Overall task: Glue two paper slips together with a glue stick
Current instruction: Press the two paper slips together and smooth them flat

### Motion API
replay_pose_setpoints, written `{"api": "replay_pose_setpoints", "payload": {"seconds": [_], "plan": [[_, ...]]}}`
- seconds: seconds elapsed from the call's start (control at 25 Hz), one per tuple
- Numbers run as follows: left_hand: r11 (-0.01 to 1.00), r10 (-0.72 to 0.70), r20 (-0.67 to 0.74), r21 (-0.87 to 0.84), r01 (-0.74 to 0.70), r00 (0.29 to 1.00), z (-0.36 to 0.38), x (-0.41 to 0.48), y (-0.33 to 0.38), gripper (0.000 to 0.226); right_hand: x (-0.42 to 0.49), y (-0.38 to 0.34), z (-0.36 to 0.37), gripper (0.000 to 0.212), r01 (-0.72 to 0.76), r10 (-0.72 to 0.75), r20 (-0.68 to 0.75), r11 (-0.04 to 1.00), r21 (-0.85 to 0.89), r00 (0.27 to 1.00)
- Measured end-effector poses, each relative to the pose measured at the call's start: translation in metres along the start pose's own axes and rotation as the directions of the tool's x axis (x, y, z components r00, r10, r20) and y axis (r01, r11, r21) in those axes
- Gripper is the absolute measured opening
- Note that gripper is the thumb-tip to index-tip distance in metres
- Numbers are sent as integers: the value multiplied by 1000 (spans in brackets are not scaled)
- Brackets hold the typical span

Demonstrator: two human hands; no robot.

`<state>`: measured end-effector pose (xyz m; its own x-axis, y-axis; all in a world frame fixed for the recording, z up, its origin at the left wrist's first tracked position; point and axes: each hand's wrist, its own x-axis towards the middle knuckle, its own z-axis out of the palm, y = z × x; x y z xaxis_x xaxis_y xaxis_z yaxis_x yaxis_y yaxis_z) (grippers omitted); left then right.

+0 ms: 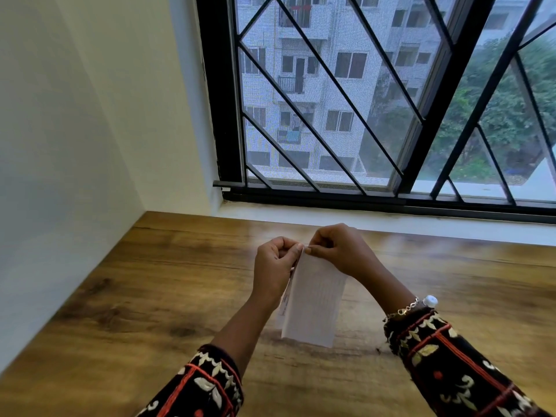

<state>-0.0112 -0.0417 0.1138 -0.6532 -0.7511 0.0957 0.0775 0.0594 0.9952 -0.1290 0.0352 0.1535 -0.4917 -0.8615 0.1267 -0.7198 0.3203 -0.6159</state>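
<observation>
Two white paper slips [314, 299] hang together above the wooden table [150, 296], held up by their top edge. My left hand [275, 264] pinches that top edge from the left and my right hand [340, 251] pinches it from the right, fingertips nearly touching. The front slip shows faint ruled lines; the second slip peeks out behind it on the left side. A small white cap, probably the glue stick [430, 301], shows just past my right wrist, mostly hidden by the sleeve.
A white wall [75, 130] borders the table on the left. Along the back runs a white sill [361, 219] under a black-framed window with a metal grille [331, 100].
</observation>
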Motion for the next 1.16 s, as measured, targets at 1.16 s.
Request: {"api": "replay_pose_setpoints", "payload": {"seconds": [1.16], "plan": [[995, 53, -23, 84, -51, 998, -1, -2, -3, 9, 1, 5, 4, 11, 59, -59, 1, 998, -2, 998]]}}
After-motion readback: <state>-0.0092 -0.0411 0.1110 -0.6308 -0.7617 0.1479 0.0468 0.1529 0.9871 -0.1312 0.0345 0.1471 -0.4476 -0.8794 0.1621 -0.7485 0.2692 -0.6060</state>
